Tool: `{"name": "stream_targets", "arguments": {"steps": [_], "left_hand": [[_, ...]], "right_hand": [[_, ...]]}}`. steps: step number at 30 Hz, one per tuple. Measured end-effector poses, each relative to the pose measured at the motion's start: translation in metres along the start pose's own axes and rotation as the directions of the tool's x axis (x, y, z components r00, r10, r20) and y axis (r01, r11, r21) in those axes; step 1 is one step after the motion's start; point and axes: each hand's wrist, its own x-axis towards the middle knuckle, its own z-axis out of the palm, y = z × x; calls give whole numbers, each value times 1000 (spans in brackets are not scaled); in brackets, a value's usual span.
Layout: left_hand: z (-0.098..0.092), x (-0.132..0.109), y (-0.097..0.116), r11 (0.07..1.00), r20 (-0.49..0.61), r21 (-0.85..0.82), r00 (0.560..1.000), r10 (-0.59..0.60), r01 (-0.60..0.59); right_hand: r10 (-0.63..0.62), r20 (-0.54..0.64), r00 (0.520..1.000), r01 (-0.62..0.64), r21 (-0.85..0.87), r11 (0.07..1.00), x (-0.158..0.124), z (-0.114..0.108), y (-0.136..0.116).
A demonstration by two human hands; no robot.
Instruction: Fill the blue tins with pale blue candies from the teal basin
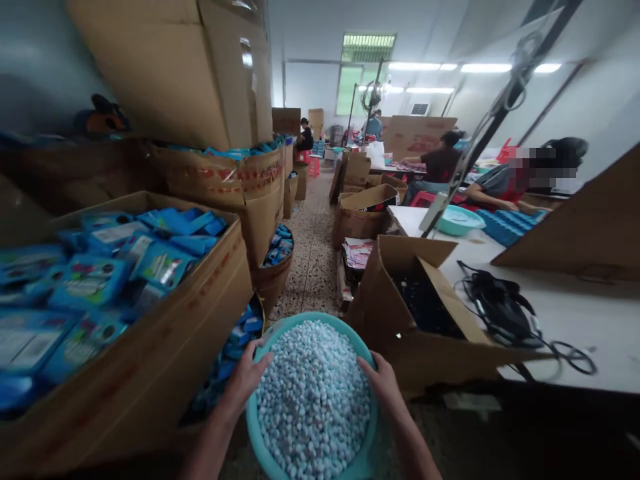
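A turquoise plastic basin [254, 432] is held in front of me, heaped with small whitish, pellet-like pieces [313, 400] whose kind I cannot make out. My left hand [250, 373] grips its rim on the left, thumb over the edge. On the opposite side my right hand [384, 383] clasps the rim the same way, its thumb lying inside the edge. The fingers under the basin are hidden on both sides.
Cardboard boxes of blue packets [95, 273] line the left, with a tall carton [170, 67] stacked behind. A speckled aisle [313, 250] runs ahead. An open carton [415, 293] and a white table [565, 327] stand right. Several people sit farther off.
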Motion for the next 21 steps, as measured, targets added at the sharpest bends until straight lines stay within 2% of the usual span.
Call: {"name": "stream_targets", "arguments": {"steps": [4,10,18,21], "left_hand": [[8,78,36,1000,-69,20,998,-3,5],[34,214,88,999,-53,-52,998,-16,13],[91,392,208,994,-20,-79,997,-75,73],[117,469,238,990,1,-120,997,-77,76]], "right_hand": [[-40,62,997,43,-41,998,119,43,-41],[-85,98,992,92,-78,993,288,91,-84],[-76,44,996,81,-124,989,485,112,-137],[-66,39,997,72,-174,982,570,120,-157]]}}
